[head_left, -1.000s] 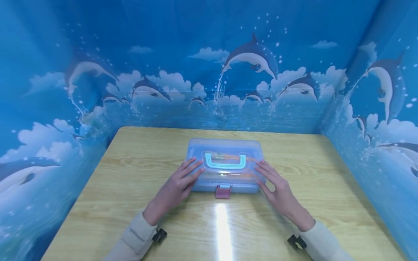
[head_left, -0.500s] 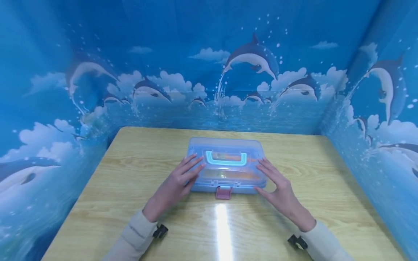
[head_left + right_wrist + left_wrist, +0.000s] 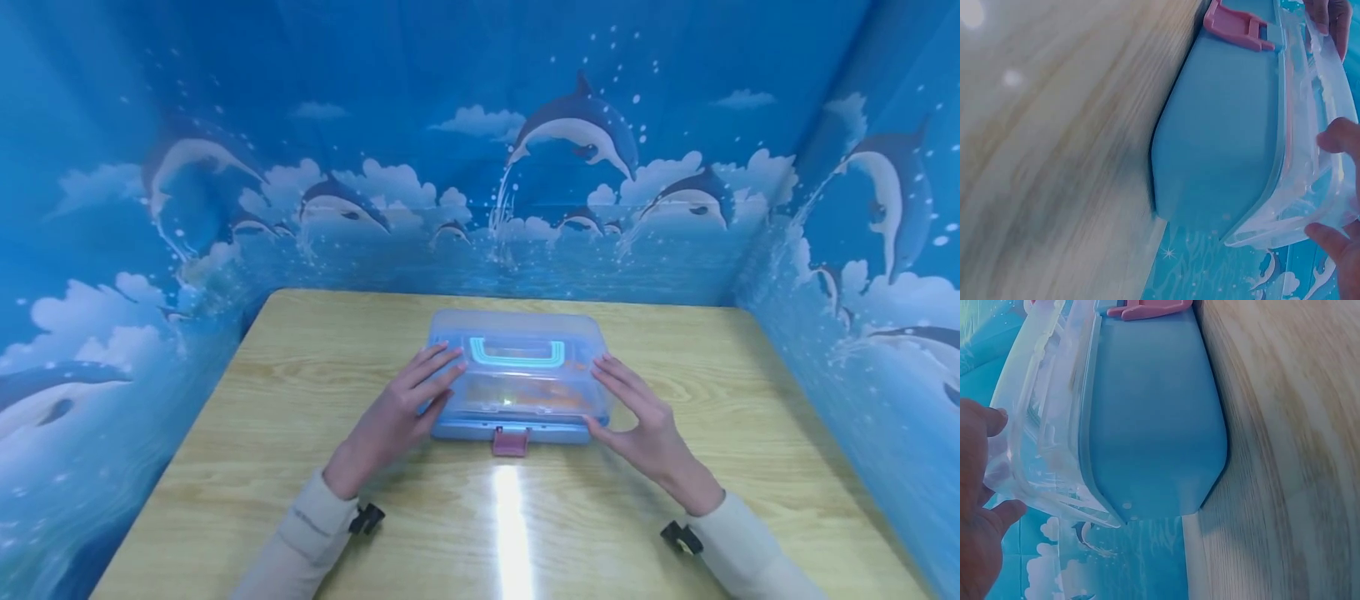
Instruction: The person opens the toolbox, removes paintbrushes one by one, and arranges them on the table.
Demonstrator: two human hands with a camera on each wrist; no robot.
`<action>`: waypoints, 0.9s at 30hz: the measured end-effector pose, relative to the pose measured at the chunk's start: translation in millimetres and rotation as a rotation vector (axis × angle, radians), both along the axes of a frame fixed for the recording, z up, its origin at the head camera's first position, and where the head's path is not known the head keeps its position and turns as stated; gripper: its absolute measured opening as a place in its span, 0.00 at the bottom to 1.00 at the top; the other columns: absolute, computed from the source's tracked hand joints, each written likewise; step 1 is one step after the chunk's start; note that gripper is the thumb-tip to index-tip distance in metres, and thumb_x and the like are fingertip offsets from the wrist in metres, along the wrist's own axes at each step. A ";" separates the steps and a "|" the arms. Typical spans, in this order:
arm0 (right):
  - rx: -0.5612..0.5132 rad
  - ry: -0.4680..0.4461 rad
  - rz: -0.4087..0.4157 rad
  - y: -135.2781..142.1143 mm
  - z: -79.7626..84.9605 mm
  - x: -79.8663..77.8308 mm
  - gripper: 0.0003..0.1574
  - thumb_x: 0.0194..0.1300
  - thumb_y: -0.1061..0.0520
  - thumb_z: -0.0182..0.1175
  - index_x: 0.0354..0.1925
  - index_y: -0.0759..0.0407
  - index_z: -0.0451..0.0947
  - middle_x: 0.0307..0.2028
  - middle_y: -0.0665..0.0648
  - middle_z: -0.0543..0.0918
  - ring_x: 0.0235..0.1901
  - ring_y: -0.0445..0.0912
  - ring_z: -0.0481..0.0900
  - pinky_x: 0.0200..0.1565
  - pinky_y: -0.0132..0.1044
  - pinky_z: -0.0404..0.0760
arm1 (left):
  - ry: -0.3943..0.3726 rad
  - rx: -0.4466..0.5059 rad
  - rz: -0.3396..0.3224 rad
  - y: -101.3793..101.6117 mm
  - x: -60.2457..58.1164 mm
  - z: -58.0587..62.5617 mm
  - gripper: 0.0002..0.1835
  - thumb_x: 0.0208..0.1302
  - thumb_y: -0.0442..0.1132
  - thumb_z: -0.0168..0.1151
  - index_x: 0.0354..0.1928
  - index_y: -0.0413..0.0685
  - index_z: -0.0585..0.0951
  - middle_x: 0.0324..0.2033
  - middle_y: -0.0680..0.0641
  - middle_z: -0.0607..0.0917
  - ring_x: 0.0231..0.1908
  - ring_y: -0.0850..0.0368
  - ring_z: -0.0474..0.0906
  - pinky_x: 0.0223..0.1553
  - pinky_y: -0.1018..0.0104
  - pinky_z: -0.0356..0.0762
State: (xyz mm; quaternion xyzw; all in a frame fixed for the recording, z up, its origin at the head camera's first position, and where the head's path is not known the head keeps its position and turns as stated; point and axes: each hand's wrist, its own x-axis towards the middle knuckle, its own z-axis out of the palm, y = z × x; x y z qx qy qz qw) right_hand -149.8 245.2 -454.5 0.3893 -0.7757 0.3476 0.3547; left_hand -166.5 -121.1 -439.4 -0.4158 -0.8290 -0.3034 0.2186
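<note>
From where I stand, the likeliest mishap is the clear lid [image 3: 517, 382] slipping and dropping shut: its front edge appears tilted up off the blue base [image 3: 1157, 412], and only fingertips at its two near corners bear it. The left hand [image 3: 401, 410] pinches one corner and the right hand [image 3: 648, 427] the other, each with the thumb set a little apart from the fingers. If one side rises faster, I'd expect the lid to twist at the back; a harder tug could drag the base along the wooden table [image 3: 712, 375], since neither hand steadies it. The box sits near the middle, with its pink latch [image 3: 511, 442] sticking out in front and a turquoise handle [image 3: 517, 362] lying flat on top. Inside, blurred orange shapes [image 3: 555, 390] show through the plastic; I can't tell what they are.
</note>
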 end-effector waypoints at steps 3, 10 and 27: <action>-0.018 0.044 0.010 1.6 0.5 -4.2 0.34 0.68 0.48 0.65 0.54 0.78 0.79 0.54 0.77 0.81 0.67 0.55 0.75 0.68 0.34 0.73 | 0.010 0.001 -0.003 -0.6 -1.4 0.3 0.31 0.61 0.25 0.70 0.67 0.42 0.77 0.69 0.41 0.75 0.73 0.42 0.66 0.72 0.53 0.69; -0.057 0.147 0.024 -0.6 6.9 -10.2 0.33 0.66 0.49 0.67 0.48 0.81 0.80 0.49 0.81 0.81 0.59 0.60 0.81 0.66 0.35 0.76 | 0.039 0.006 -0.021 -1.5 -4.4 -0.1 0.31 0.62 0.27 0.69 0.68 0.41 0.75 0.70 0.39 0.74 0.73 0.40 0.65 0.74 0.53 0.66; -0.135 0.215 0.015 -5.8 25.8 -17.1 0.33 0.63 0.48 0.70 0.43 0.81 0.81 0.45 0.78 0.84 0.47 0.64 0.85 0.60 0.31 0.81 | 0.142 -0.049 -0.021 -10.6 -5.3 2.5 0.27 0.71 0.36 0.64 0.70 0.40 0.74 0.73 0.40 0.70 0.75 0.41 0.62 0.75 0.53 0.63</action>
